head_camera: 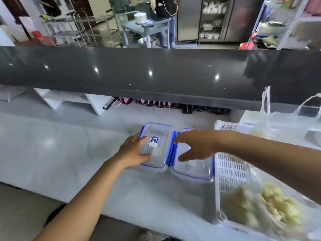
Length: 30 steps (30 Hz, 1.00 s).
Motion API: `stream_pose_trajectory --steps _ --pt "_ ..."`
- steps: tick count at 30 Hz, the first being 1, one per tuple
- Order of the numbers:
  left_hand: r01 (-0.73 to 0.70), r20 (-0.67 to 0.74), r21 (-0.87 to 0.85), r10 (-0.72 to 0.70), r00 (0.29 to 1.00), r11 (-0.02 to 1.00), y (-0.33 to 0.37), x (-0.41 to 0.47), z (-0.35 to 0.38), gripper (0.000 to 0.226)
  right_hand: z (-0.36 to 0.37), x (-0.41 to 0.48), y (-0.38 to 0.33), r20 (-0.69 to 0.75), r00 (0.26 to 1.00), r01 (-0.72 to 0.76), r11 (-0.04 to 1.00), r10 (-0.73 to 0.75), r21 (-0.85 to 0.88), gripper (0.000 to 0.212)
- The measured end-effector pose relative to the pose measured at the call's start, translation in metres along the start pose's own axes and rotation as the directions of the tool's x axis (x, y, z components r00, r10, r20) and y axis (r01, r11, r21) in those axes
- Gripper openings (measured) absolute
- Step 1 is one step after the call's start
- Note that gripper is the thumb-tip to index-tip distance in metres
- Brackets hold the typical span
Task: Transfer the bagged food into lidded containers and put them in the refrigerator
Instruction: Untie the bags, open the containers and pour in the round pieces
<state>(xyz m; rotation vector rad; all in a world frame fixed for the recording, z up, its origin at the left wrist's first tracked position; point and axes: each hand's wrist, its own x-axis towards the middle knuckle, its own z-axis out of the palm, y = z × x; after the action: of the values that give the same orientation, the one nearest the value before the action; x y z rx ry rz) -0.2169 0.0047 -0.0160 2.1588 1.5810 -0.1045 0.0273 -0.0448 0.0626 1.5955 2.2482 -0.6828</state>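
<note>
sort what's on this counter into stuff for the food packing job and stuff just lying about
For the job:
- left clear plastic container with blue clip lid, under the left hand
- right clear plastic container with blue clip lid, below the right hand
- clear bags of pale yellow food
- white slotted plastic basket

Lying about:
- row of dark and pink packets
- black marker pen
</note>
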Motion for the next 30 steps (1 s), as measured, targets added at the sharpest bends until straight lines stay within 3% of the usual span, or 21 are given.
stream_pose_trajectory --steps 6,15,18,28,30 --pt "-0.217 0.132 0.098 0.203 0.970 0.971 -0.048 0.038 0.007 0.081 0.037 0.064 -0.040 0.046 0.984 -0.162 0.973 0.172 -0.167 0.077" --pt "-0.418 0.124 0.073 0.408 0.905 0.905 -0.100 0.050 0.039 0.073 0.102 0.092 -0.099 -0.160 0.889 -0.427 0.903 0.429 0.043 0.083" --pt "-0.454 0.091 0.012 0.451 0.888 0.891 -0.120 0.038 0.049 0.073 0.123 0.083 -0.125 -0.227 0.864 -0.410 0.890 0.449 0.198 0.097" --pt "-0.466 0.083 -0.102 0.474 0.876 0.879 -0.167 -0.051 0.064 0.080 0.202 0.064 -0.202 -0.431 0.748 -0.246 0.814 0.504 0.526 0.068" --pt "-0.474 0.074 -0.188 0.493 0.867 0.861 -0.171 -0.059 0.060 0.081 0.202 0.060 -0.209 -0.475 0.715 -0.171 0.787 0.513 0.592 0.064"
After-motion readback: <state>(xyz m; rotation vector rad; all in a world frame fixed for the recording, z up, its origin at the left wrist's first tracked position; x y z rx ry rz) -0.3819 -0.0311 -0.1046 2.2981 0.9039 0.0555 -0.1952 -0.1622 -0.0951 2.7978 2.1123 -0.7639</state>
